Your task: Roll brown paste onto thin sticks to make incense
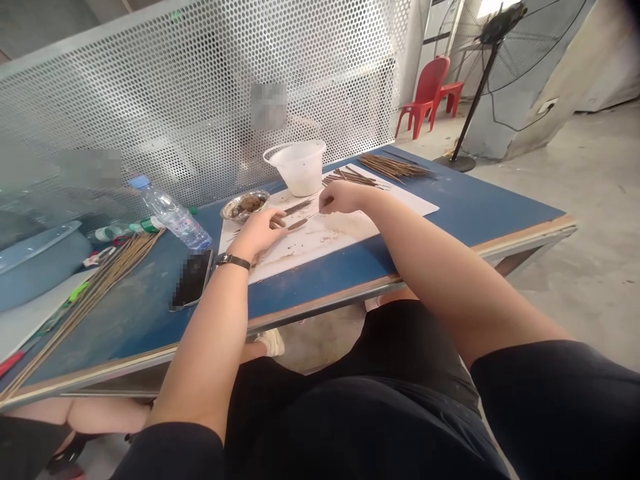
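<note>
My left hand [261, 231], with a black band at the wrist, is over the white board with its fingers curled at one end of a brown-coated stick [299, 225]. The thin bare end of that stick runs to my right hand [341, 197], whose fingers are pinched on it. Beside the left hand stands a metal bowl [229, 212] holding lumps of brown paste [251, 203]. A white plastic bucket [303, 167] stands behind the hands. Several coated sticks [353, 176] lie on the white board [300, 251] past the right hand, and a few more near the bowl.
A bundle of brown sticks [395, 167] lies at the right on the blue table [490, 200]. To the left are a water bottle [175, 217], a phone [193, 279], long thin sticks [113, 270] and a blue basin [37, 263]. A perforated metal screen [200, 100] borders the back.
</note>
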A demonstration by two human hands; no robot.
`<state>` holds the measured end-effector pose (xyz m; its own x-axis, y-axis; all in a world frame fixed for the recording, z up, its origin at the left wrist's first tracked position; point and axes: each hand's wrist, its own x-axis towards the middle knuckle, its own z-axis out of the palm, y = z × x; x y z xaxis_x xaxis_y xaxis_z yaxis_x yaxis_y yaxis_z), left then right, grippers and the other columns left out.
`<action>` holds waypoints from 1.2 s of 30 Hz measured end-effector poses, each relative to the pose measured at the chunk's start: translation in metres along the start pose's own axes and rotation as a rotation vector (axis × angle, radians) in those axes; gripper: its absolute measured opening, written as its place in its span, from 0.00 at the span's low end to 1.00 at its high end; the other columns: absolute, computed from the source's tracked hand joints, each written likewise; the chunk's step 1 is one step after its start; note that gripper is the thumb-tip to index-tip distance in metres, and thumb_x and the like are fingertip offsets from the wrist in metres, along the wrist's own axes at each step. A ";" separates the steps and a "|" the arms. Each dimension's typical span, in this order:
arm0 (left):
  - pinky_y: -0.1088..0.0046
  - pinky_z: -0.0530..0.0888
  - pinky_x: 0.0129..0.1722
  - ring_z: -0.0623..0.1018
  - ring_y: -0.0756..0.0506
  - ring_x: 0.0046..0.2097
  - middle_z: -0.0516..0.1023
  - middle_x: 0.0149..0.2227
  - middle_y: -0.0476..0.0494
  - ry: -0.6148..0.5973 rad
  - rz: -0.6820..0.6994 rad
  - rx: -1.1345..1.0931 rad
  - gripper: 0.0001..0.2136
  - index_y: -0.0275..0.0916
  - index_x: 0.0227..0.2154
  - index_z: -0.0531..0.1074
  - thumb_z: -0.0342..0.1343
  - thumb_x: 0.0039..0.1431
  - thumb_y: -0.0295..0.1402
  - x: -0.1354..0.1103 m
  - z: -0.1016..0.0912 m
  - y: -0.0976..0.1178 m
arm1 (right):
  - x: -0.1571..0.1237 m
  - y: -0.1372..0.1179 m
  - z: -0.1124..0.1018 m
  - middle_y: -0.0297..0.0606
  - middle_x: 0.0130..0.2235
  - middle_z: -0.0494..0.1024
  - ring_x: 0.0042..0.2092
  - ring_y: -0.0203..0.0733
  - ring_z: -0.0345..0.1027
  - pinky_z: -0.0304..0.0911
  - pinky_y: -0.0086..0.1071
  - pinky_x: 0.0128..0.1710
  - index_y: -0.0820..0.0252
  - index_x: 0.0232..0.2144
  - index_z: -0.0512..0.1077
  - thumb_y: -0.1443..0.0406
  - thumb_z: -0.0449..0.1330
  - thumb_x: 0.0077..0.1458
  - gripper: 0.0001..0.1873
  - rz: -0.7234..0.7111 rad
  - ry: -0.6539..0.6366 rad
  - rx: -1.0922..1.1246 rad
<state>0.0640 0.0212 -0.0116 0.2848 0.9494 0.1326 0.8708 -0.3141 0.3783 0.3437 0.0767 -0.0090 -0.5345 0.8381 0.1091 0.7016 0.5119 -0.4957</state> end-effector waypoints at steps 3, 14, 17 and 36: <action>0.59 0.78 0.49 0.83 0.35 0.48 0.85 0.49 0.36 -0.029 -0.075 0.110 0.17 0.40 0.50 0.80 0.64 0.59 0.36 0.001 -0.008 -0.013 | 0.000 0.008 -0.006 0.43 0.41 0.85 0.37 0.46 0.76 0.69 0.37 0.34 0.57 0.37 0.85 0.67 0.69 0.56 0.06 0.099 0.002 -0.028; 0.62 0.78 0.43 0.82 0.37 0.48 0.84 0.52 0.40 -0.122 -0.081 0.200 0.09 0.44 0.38 0.81 0.57 0.65 0.39 -0.003 -0.009 -0.006 | -0.004 0.002 -0.007 0.44 0.42 0.85 0.41 0.50 0.78 0.71 0.41 0.39 0.56 0.38 0.85 0.62 0.71 0.57 0.07 0.131 -0.034 -0.119; 0.62 0.78 0.40 0.82 0.36 0.46 0.84 0.52 0.40 -0.142 -0.113 0.223 0.10 0.44 0.40 0.81 0.56 0.66 0.40 -0.003 -0.008 -0.005 | -0.005 -0.011 0.002 0.45 0.46 0.85 0.45 0.52 0.77 0.72 0.43 0.44 0.57 0.41 0.85 0.61 0.69 0.59 0.09 0.063 -0.042 -0.134; 0.66 0.71 0.36 0.81 0.36 0.43 0.83 0.48 0.35 -0.035 -0.241 0.165 0.23 0.41 0.53 0.72 0.50 0.69 0.54 -0.001 -0.012 -0.007 | -0.041 -0.080 0.057 0.65 0.65 0.72 0.64 0.64 0.69 0.63 0.50 0.64 0.78 0.65 0.66 0.57 0.45 0.73 0.32 -0.172 -0.192 -0.552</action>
<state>0.0524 0.0225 -0.0036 0.0728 0.9971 0.0240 0.9677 -0.0764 0.2403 0.2826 -0.0094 -0.0225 -0.7014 0.7119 -0.0351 0.7108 0.7023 0.0405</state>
